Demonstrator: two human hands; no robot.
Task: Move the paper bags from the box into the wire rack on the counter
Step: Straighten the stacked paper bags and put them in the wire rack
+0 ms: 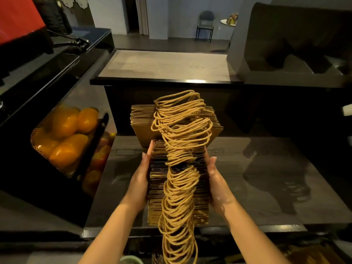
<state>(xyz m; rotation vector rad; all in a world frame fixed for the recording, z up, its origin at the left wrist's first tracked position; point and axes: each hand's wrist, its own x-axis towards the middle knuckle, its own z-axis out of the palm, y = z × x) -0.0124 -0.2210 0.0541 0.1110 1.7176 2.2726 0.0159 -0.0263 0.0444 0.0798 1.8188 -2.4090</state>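
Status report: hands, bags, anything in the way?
Left hand and right hand flat, pressing the sides of a brown paper bag stack with twine handles. At dark glossy counter. Second bag stack directly ahead; wire rack not seen.

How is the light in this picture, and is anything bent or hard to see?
Head view: the room is dim, yet the paper bags are lit and sharp; the glossy counter mirrors dark shapes; a glare sits on the black ledge; the wide lens bends lines near the borders.
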